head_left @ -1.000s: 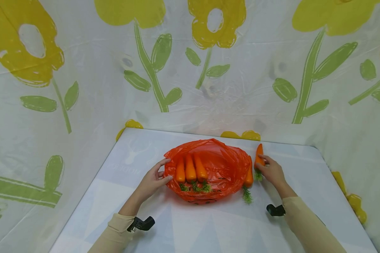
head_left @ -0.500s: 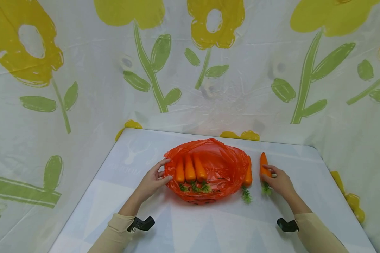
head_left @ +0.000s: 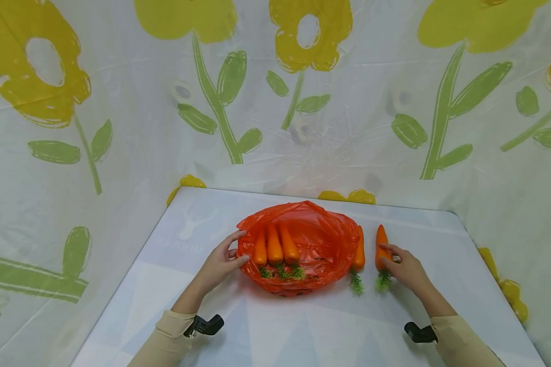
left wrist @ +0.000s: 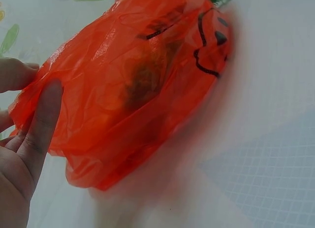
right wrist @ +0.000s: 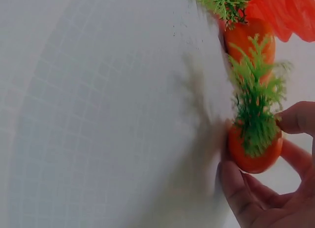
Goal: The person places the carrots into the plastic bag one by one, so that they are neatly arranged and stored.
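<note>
A red plastic bag (head_left: pixel 319 237) lies on the table with its mouth spread, and three orange carrots (head_left: pixel 274 248) with green tops sit side by side in its left part. My left hand (head_left: pixel 217 262) grips the bag's left edge, thumb on the near side in the left wrist view, where dark printed lines mark the bag (left wrist: pixel 108 90). One more carrot (head_left: pixel 359 255) lies outside, right against the bag's right side. To the right of that, my right hand (head_left: pixel 406 267) pinches another carrot (head_left: pixel 380 237) between thumb and fingers, its leafy top (right wrist: pixel 258 114) toward me.
The pale table (head_left: pixel 275 331) carries faint triangle shapes and a deer-head print at the back left. A white curtain (head_left: pixel 358 142) with yellow flowers stands behind it and at both sides. Each wrist wears a black camera mount (head_left: pixel 204 325).
My right hand has carried its carrot slightly right and toward me, away from the carrot beside the bag. My left hand and the bag stay as they were.
</note>
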Action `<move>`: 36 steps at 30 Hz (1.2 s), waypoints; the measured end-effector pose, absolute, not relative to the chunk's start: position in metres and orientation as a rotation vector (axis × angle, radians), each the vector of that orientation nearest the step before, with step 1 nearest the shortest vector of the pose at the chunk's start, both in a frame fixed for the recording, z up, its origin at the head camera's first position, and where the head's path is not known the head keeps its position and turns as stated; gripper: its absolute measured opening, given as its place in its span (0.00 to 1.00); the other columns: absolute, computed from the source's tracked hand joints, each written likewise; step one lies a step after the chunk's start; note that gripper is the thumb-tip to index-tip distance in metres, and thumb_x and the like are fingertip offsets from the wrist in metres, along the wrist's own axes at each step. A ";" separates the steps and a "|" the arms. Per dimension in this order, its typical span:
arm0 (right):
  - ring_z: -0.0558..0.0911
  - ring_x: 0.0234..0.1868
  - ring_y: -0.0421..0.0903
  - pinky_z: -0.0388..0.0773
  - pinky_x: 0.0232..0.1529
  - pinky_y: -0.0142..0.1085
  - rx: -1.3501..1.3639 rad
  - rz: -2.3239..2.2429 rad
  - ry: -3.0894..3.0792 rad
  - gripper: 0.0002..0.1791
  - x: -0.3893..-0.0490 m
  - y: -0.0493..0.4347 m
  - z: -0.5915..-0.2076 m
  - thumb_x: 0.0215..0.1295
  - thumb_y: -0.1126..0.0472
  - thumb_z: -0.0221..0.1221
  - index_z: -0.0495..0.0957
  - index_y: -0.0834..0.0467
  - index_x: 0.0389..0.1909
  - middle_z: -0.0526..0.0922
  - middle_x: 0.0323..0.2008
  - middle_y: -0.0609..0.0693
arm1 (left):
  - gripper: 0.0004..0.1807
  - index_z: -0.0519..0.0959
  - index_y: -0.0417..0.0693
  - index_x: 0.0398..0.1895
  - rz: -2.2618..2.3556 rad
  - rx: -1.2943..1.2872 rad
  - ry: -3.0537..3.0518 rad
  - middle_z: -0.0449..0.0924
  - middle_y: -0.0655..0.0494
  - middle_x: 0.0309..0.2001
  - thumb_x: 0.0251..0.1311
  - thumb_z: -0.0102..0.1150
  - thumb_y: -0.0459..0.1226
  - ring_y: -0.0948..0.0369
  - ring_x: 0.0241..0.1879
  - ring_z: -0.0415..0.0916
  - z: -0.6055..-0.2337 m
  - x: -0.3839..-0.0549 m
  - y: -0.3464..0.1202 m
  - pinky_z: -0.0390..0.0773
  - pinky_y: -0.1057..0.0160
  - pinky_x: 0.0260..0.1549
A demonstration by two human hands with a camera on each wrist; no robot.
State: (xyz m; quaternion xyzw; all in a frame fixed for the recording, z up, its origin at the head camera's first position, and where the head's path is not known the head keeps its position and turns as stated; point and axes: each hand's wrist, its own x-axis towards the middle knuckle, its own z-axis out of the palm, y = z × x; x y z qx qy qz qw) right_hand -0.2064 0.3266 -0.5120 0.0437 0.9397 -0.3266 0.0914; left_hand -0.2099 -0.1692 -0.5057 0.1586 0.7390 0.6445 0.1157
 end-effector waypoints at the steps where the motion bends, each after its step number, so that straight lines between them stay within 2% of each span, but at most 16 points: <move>1: 0.74 0.58 0.70 0.83 0.48 0.55 0.135 -0.977 2.784 0.31 -0.206 0.326 -0.512 0.75 0.52 0.54 0.65 0.62 0.73 0.67 0.66 0.75 | 0.38 0.58 0.47 0.78 1.889 0.466 2.164 0.71 0.34 0.66 0.69 0.64 0.35 0.46 0.54 0.80 -0.506 -0.210 -0.169 0.83 0.63 0.48; 6: 0.74 0.59 0.71 0.82 0.49 0.56 0.131 -1.008 2.766 0.32 -0.206 0.323 -0.510 0.74 0.51 0.57 0.65 0.61 0.74 0.65 0.67 0.75 | 0.38 0.58 0.47 0.78 1.894 0.471 2.161 0.72 0.33 0.65 0.69 0.64 0.35 0.46 0.53 0.81 -0.506 -0.209 -0.170 0.84 0.63 0.48; 14: 0.75 0.56 0.65 0.84 0.44 0.47 0.148 -1.045 2.753 0.32 -0.206 0.322 -0.516 0.73 0.49 0.59 0.67 0.59 0.72 0.68 0.65 0.71 | 0.38 0.58 0.47 0.78 1.893 0.470 2.168 0.72 0.33 0.65 0.69 0.64 0.35 0.46 0.53 0.81 -0.505 -0.208 -0.170 0.84 0.63 0.47; 31: 0.76 0.54 0.63 0.83 0.40 0.42 0.175 -1.055 2.778 0.33 -0.206 0.320 -0.520 0.71 0.48 0.61 0.68 0.60 0.71 0.71 0.63 0.69 | 0.38 0.58 0.47 0.78 1.894 0.460 2.172 0.71 0.34 0.66 0.68 0.64 0.35 0.46 0.54 0.81 -0.504 -0.208 -0.170 0.84 0.63 0.48; 36: 0.76 0.53 0.62 0.81 0.38 0.38 0.188 -1.069 2.788 0.33 -0.205 0.320 -0.522 0.70 0.49 0.62 0.69 0.60 0.71 0.71 0.63 0.69 | 0.38 0.58 0.47 0.78 1.895 0.465 2.168 0.72 0.33 0.65 0.69 0.63 0.35 0.45 0.54 0.81 -0.505 -0.208 -0.170 0.84 0.64 0.47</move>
